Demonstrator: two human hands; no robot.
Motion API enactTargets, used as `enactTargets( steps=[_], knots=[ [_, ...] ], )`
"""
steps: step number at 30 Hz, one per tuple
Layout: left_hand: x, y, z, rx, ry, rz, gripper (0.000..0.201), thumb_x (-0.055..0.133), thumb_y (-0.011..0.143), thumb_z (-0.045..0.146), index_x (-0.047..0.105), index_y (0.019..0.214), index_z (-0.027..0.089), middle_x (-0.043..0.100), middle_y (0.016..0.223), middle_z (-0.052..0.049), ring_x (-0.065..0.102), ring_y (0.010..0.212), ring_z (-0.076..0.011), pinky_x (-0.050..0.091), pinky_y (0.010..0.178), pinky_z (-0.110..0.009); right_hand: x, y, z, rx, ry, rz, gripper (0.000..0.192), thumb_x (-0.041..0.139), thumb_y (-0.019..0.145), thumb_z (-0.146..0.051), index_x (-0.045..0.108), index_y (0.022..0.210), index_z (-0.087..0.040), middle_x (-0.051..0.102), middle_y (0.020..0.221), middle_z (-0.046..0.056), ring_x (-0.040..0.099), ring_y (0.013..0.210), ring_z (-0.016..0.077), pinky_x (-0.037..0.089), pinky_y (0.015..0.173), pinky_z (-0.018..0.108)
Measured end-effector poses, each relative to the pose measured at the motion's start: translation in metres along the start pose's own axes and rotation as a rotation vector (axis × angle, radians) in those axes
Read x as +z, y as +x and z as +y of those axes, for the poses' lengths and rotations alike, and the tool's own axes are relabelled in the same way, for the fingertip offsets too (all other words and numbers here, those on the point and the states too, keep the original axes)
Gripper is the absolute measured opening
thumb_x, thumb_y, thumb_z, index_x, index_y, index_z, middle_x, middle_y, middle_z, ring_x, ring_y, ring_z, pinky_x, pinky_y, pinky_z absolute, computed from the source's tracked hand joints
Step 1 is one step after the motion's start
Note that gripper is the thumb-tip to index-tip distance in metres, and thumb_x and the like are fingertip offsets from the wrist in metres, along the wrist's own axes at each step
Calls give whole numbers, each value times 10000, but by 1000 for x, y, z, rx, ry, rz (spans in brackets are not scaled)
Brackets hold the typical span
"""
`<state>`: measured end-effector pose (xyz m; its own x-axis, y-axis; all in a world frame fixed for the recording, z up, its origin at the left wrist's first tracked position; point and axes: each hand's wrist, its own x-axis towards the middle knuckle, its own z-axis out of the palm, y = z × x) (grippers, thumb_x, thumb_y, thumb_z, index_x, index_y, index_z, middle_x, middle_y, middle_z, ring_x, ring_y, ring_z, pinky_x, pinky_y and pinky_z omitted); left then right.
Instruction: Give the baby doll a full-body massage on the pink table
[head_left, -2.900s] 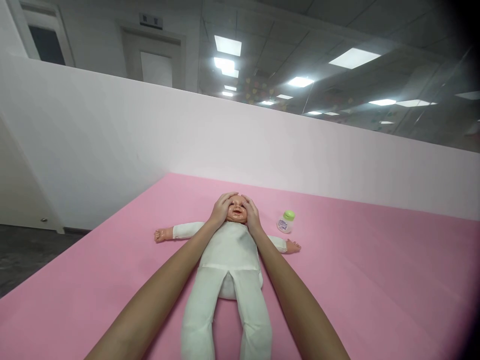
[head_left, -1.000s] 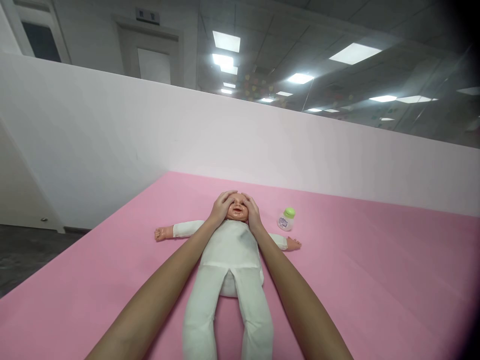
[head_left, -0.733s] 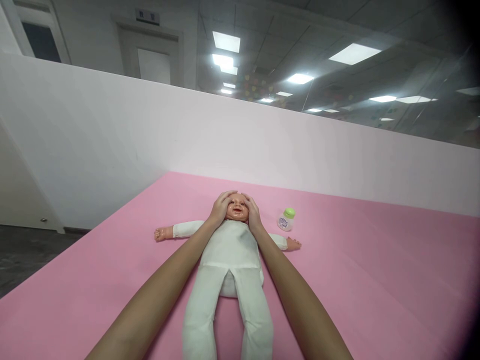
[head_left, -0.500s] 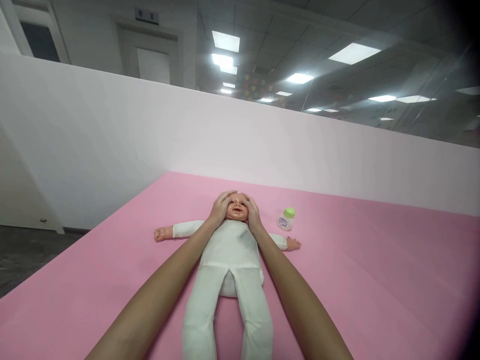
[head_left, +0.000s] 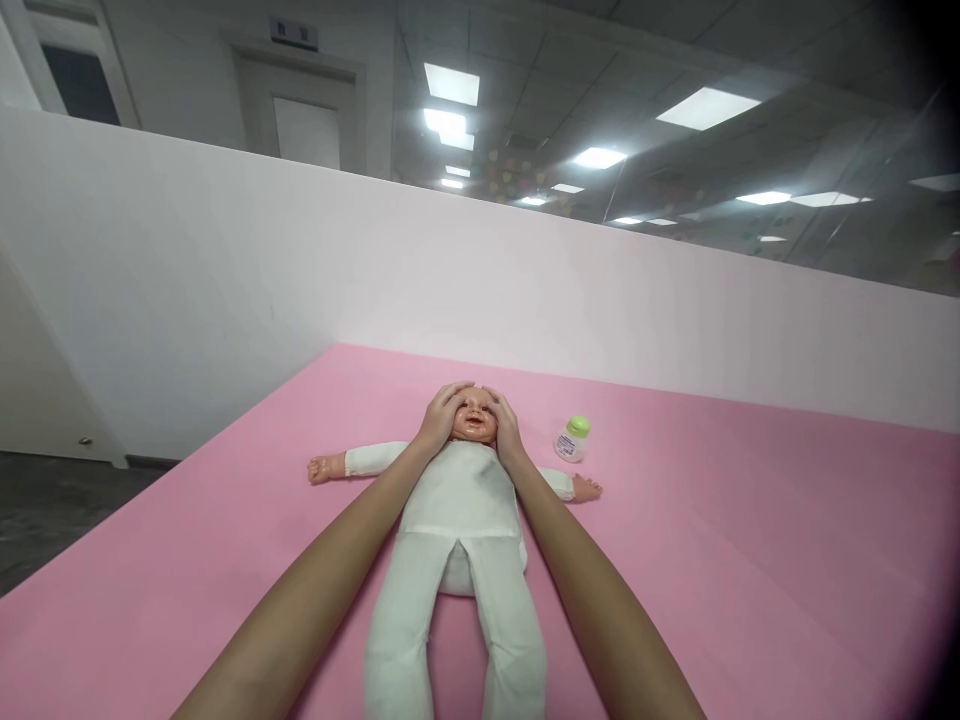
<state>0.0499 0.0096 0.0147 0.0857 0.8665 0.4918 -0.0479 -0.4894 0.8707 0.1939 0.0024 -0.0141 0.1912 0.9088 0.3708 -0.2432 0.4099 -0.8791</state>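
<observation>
A baby doll (head_left: 460, 495) with a white cloth body lies on its back, arms spread and legs toward me. Its head is of shiny hard material and faces up. My left hand (head_left: 439, 417) cups the left side of the head, its fingers curved over the temple and forehead. Against the opposite side rests my right hand (head_left: 507, 425), curled round it in the same way. The fingertips of both hands come close together near the top of the forehead. Both forearms pass along the doll's sides, over its cloth arms.
A small clear bottle with a green cap (head_left: 572, 440) stands on the pink tabletop (head_left: 720, 560), right of the doll's head. Behind the table runs a low white wall (head_left: 480, 270). Dark floor (head_left: 52, 510) shows past the table's left edge.
</observation>
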Motion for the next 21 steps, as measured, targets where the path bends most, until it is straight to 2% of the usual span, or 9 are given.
enactTargets(
  steps=[3, 8, 13, 21],
  knots=[
    [0, 0, 0, 9, 8, 3, 356, 525, 856, 265, 723, 1138, 176, 677, 1301, -104, 590, 1266, -242, 439, 1110, -351, 0, 0, -1, -2, -8, 0, 428, 676, 789, -408, 704, 1182, -239, 694, 1304, 43, 592, 1262, 261, 460, 1089, 387],
    [-1, 1, -3, 17, 13, -3, 401, 447, 856, 210, 724, 1145, 176, 671, 1330, -97, 587, 1277, -228, 421, 1133, -363, -1, 1, 2, -10, -1, 8, 406, 663, 788, -383, 714, 1164, -236, 699, 1289, 37, 587, 1265, 257, 443, 1106, 384],
    [0, 0, -2, 8, -9, -4, 345, 520, 894, 301, 730, 1146, 195, 681, 1311, -94, 602, 1262, -239, 449, 1110, -363, -1, 0, 1, -20, -3, -7, 411, 661, 807, -398, 706, 1184, -243, 698, 1294, 35, 592, 1255, 254, 454, 1092, 382],
    [1, -1, 3, -2, 14, 13, 334, 522, 891, 289, 728, 1131, 180, 680, 1287, -102, 598, 1255, -237, 443, 1108, -354, 2, -1, -3, 8, 11, 3, 407, 641, 797, -372, 706, 1176, -238, 705, 1261, 36, 606, 1224, 256, 478, 1057, 380]
  ],
)
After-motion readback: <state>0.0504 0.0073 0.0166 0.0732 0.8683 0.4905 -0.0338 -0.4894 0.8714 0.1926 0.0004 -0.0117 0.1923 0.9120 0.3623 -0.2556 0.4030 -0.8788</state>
